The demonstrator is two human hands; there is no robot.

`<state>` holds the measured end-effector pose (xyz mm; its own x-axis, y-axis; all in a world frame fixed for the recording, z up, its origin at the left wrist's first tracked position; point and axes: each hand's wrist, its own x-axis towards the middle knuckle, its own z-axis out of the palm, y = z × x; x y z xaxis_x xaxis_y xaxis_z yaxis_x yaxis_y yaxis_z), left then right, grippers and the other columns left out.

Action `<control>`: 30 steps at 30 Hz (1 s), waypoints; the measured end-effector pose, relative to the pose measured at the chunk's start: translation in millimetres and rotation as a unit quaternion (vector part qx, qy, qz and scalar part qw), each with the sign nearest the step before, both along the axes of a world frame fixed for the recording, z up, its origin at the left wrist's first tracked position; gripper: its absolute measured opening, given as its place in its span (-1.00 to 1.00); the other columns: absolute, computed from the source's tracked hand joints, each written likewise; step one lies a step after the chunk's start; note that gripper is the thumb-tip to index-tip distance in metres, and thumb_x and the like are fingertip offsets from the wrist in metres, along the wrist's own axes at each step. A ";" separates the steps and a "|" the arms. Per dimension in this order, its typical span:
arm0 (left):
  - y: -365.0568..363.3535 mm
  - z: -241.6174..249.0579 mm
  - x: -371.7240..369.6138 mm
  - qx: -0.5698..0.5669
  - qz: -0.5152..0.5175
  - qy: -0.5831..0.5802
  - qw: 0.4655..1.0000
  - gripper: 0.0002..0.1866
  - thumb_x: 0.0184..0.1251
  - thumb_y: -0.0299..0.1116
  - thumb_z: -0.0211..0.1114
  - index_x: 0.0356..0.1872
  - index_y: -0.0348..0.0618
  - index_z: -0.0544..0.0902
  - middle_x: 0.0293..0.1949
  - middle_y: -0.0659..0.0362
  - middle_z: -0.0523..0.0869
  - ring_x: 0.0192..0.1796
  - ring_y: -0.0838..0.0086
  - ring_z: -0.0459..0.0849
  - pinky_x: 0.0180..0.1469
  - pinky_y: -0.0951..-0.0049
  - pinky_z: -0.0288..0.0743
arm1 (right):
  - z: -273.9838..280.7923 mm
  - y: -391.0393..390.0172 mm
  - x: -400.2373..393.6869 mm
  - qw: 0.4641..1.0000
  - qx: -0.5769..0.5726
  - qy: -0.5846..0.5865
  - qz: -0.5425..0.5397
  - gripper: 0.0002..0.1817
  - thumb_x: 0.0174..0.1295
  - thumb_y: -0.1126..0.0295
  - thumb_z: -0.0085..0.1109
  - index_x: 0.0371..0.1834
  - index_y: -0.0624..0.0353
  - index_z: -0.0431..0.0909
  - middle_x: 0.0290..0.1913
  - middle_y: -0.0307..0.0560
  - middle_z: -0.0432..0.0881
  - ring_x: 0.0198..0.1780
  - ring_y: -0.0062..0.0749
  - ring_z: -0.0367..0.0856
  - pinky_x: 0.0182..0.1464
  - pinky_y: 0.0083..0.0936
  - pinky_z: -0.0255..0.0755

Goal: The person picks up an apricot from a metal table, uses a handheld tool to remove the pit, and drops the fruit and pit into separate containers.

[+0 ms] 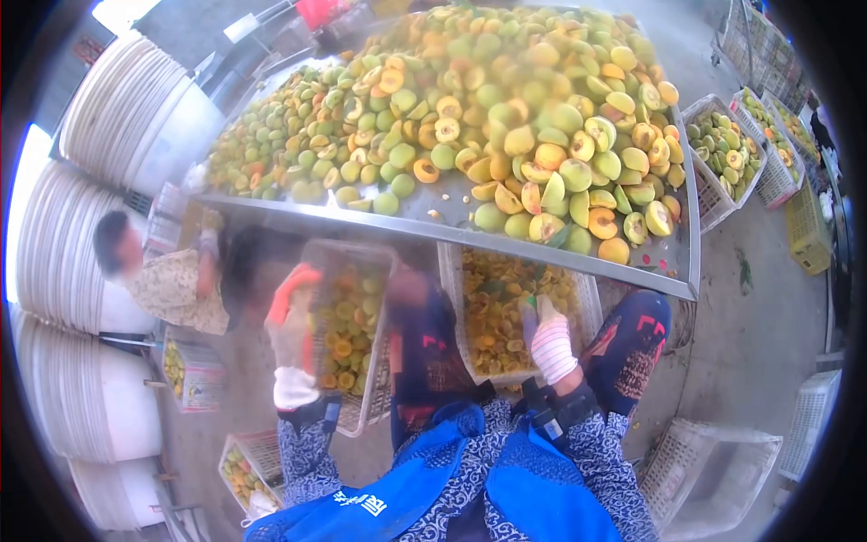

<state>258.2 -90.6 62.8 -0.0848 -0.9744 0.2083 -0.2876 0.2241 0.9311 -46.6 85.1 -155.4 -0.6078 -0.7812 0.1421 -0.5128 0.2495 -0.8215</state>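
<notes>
My left hand point(294, 330), in a white glove with orange fingers, is over the left side of a white crate point(384, 257) holding halved yellow-green stone fruit point(341, 348). Its fingers look apart, with nothing visible between them. My right hand point(551, 343), in a white striped glove, is closed above a second crate point(591, 307) between my knees. A small greenish thing shows at its fingertips, too blurred to name. Orange-brown fruit scraps point(492, 330) fill that crate. In front, a metal-edged table point(433, 224) carries a big heap of whole and halved fruit point(506, 117).
Another person point(181, 280) works at the left, beside tall stacks of white tubs point(81, 244). Fruit-filled crates point(722, 199) stand on the right, near a yellow crate point(806, 230). A white crate point(713, 479) lies at lower right; a fruit crate point(248, 470) sits at lower left.
</notes>
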 end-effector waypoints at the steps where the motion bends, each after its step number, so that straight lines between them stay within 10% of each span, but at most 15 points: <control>1: 6.0 15.1 -35.4 0.053 -0.057 0.086 0.993 -0.76 0.60 -0.37 0.29 0.10 -0.28 0.75 0.32 0.14 0.68 0.15 0.44 0.72 0.23 0.42 0.57 | 2.1 -0.3 -1.1 1.000 0.001 -0.021 0.004 -0.61 0.49 0.16 0.27 0.15 0.26 0.62 -0.36 0.31 0.73 -0.32 0.30 0.74 -0.33 0.00 0.59; 7: -79.9 -20.6 -144.7 -0.029 -0.298 -0.208 0.931 -0.24 0.36 -0.26 0.53 0.54 -0.18 0.43 0.47 0.06 0.54 0.54 0.32 0.43 0.56 0.14 0.32 | 38.5 -2.8 -5.5 0.996 -0.048 -0.070 -0.004 -0.80 0.48 0.33 0.28 -0.08 0.27 0.59 -0.44 0.27 0.68 -0.37 0.30 0.72 -0.40 -0.07 0.51; 15: -210.9 -126.8 -225.3 -0.174 -0.125 -0.545 0.810 -0.21 0.22 -0.04 0.48 0.48 -0.05 0.49 0.49 -0.06 0.51 0.40 -0.03 0.58 0.39 0.07 0.52 | 37.1 -5.1 -4.3 0.992 -0.011 -0.126 -0.001 -0.74 0.47 0.29 0.32 -0.10 0.31 0.58 -0.44 0.31 0.67 -0.36 0.34 0.70 -0.40 -0.05 0.51; 18: -200.9 -93.6 -232.9 -0.037 -0.167 -0.534 0.828 -0.20 0.21 -0.05 0.52 0.48 -0.06 0.49 0.41 -0.07 0.58 0.36 -0.04 0.61 0.38 0.05 0.54 | 39.2 -3.8 -4.1 0.989 -0.017 -0.144 0.005 -0.74 0.46 0.31 0.33 -0.09 0.32 0.60 -0.39 0.36 0.67 -0.32 0.36 0.69 -0.39 -0.08 0.51; 22: -161.5 -91.5 -195.7 -0.135 -0.196 -0.371 0.897 -0.24 0.19 -0.33 0.59 0.46 -0.11 0.50 0.26 -0.07 0.70 0.32 0.05 0.68 0.39 0.18 0.55 | 24.2 -2.4 -1.0 0.937 -0.071 -0.342 -0.006 -0.77 0.53 0.29 0.27 -0.06 0.28 0.59 -0.41 -0.02 0.69 -0.47 -0.25 0.70 -0.48 -0.33 0.44; 23: -134.9 -80.2 -188.0 -0.142 -0.242 -0.336 0.899 -0.24 0.20 -0.40 0.58 0.46 -0.13 0.49 0.28 -0.07 0.69 0.35 0.07 0.67 0.40 0.19 0.54 | 52.3 -1.2 -6.7 0.844 -0.051 -0.535 -0.002 -0.77 0.57 0.24 0.21 0.02 0.18 0.59 -0.39 -0.25 0.65 -0.48 -0.61 0.58 -0.53 -0.56 0.36; 30: 16.5 -42.3 -179.1 -0.202 -0.456 -0.277 0.821 -0.18 0.15 -0.54 0.54 0.52 -0.13 0.47 0.39 -0.04 0.62 0.42 0.04 0.61 0.46 0.17 0.49 | 107.0 -9.2 -5.8 0.785 -0.122 -0.606 0.029 -0.72 0.57 0.20 0.18 0.15 0.13 0.57 -0.25 -0.25 0.71 -0.51 -0.70 0.53 -0.57 -0.70 0.35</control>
